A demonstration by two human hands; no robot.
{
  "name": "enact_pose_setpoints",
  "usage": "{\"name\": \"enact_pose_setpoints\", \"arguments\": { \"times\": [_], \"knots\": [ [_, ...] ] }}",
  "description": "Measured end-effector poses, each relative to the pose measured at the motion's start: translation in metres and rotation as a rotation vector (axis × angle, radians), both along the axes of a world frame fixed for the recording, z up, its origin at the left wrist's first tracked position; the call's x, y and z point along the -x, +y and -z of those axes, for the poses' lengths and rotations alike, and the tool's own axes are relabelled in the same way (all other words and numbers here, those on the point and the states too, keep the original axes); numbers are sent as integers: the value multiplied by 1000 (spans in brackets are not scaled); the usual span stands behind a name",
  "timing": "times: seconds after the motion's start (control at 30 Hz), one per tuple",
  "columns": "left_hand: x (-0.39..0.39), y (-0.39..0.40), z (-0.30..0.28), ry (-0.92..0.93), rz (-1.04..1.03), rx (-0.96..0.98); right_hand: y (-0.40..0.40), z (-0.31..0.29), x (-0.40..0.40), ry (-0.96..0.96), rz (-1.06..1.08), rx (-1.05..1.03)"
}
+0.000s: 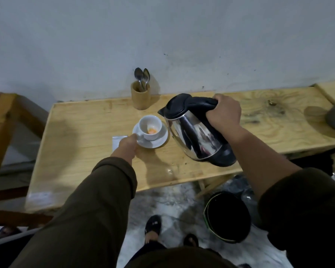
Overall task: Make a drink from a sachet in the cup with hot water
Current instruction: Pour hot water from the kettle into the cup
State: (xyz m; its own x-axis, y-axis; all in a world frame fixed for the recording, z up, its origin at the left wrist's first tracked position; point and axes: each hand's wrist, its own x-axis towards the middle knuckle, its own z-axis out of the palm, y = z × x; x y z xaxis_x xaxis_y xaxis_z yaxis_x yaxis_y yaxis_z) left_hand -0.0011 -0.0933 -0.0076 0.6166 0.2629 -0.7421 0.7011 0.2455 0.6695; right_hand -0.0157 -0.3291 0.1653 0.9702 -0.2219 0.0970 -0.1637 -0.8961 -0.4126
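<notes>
On table: cup, orange powder seemingly in, unfilled; left hand steadying saucer; right hand gripping kettle

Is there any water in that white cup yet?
Not that I can see. The white ceramic cup holds only orange powder at its bottom, and no stream leaves the tilted steel kettle beside it.

Your right hand is clenched in a raised fist, forearm bare. Your left hand reaches forward with its sleeved arm outstretched, fingers curled.
</notes>
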Motion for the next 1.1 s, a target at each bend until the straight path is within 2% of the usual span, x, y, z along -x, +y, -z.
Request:
{"name": "enact_pose_setpoints", "arguments": {
  "times": [0.4, 1.1],
  "knots": [
    [-16, 9, 12, 14, 21, 53, 22, -4, -2, 85, -30, 178],
    [-15, 9, 12, 10, -34, 157, 35, -12, -4, 97, -37, 313]
  ]
}}
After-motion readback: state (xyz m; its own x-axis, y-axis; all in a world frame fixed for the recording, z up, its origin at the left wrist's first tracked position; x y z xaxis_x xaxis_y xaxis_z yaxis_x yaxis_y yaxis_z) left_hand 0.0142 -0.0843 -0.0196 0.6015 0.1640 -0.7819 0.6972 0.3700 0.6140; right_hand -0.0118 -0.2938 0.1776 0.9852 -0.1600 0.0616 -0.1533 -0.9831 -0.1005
